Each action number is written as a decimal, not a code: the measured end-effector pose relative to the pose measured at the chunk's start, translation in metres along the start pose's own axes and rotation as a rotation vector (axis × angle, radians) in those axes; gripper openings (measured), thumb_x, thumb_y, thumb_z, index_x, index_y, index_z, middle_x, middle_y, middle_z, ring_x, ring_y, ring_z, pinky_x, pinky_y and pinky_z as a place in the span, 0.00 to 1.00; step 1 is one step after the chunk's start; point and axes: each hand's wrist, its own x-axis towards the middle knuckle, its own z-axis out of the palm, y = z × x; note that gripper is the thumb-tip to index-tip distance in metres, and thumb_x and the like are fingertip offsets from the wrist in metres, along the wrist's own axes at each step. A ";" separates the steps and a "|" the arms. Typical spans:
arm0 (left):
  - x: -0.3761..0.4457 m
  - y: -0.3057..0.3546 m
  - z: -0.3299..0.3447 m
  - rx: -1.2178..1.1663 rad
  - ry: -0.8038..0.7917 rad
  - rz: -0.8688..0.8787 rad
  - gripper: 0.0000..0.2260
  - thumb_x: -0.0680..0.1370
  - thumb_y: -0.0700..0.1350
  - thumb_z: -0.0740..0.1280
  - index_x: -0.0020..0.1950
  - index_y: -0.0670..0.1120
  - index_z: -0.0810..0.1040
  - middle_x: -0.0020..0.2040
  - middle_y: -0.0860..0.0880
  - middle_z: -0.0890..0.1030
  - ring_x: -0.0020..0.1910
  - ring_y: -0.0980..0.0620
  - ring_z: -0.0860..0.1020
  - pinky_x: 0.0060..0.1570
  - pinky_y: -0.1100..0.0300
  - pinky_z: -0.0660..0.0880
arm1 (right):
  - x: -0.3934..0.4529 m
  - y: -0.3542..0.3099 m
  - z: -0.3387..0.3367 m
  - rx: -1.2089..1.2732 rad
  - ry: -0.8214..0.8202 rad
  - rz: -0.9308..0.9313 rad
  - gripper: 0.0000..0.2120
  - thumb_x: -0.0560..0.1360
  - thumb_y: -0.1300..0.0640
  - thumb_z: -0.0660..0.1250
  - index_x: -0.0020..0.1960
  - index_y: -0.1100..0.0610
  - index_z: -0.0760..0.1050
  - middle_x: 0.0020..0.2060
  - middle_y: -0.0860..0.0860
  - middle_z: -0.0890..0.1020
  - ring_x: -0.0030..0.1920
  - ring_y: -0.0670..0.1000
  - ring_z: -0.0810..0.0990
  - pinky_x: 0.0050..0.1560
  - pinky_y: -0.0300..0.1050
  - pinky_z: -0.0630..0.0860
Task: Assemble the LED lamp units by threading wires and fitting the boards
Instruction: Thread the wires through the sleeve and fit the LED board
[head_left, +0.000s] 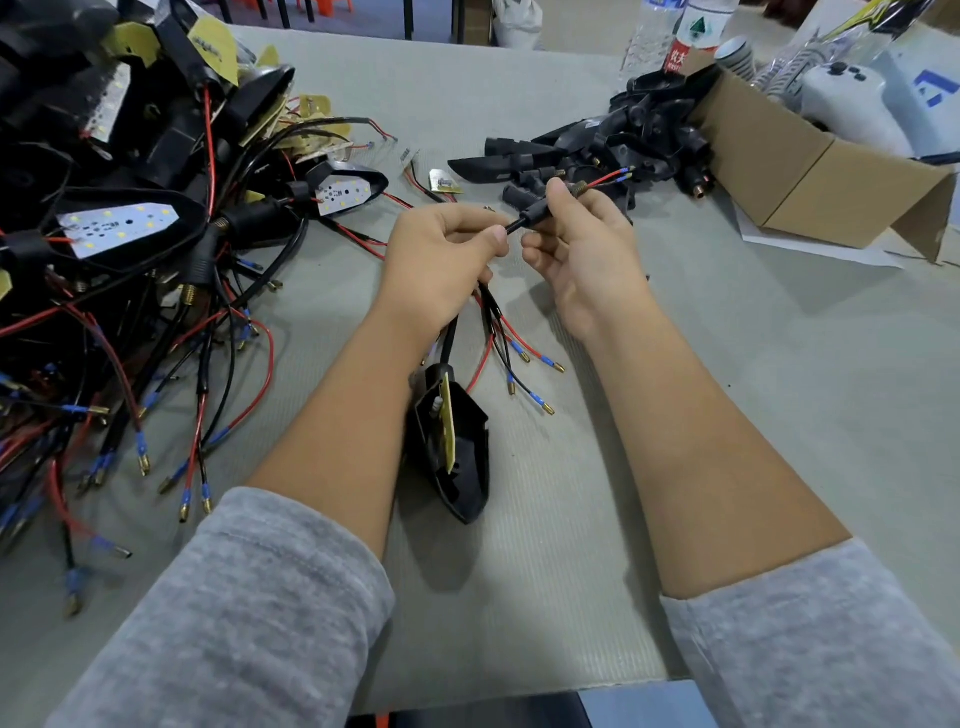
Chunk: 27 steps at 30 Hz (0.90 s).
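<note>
My right hand (576, 244) pinches a small black lamp stem (536, 212) with a threaded brass end, from which red and black wire tips (615, 175) stick out toward the right. My left hand (441, 260) pinches the black sheathed wire (514, 225) where it enters the stem and also holds a bundle of wires (498, 332) that hangs down to blue-sleeved brass terminals. A black lamp housing (457, 457) with a yellow board standing in it lies on the table between my forearms.
A heap of assembled lamps with white LED boards and tangled red and black wires (130, 234) fills the left side. Empty black housings (613, 145) spill from a cardboard box (810, 176) at the right. Water bottles (670, 36) stand at the back.
</note>
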 end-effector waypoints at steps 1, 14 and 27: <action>0.000 0.000 0.000 -0.007 0.011 -0.009 0.07 0.78 0.39 0.67 0.44 0.50 0.80 0.34 0.54 0.82 0.26 0.61 0.74 0.29 0.69 0.71 | 0.000 0.000 0.000 0.008 -0.008 0.000 0.06 0.80 0.59 0.65 0.44 0.58 0.71 0.35 0.54 0.75 0.30 0.49 0.76 0.32 0.40 0.76; 0.000 0.004 -0.001 0.006 0.046 -0.069 0.05 0.80 0.38 0.65 0.48 0.43 0.80 0.35 0.51 0.81 0.24 0.63 0.72 0.28 0.70 0.71 | -0.001 -0.002 -0.002 0.036 -0.064 0.039 0.07 0.79 0.65 0.58 0.47 0.58 0.74 0.36 0.56 0.80 0.29 0.51 0.78 0.34 0.42 0.78; -0.002 0.005 -0.001 -0.058 -0.008 -0.058 0.05 0.76 0.36 0.69 0.46 0.46 0.81 0.37 0.46 0.81 0.26 0.61 0.73 0.31 0.69 0.72 | -0.002 -0.004 -0.004 0.055 -0.057 0.054 0.04 0.79 0.62 0.62 0.46 0.57 0.74 0.34 0.54 0.81 0.30 0.48 0.80 0.31 0.38 0.76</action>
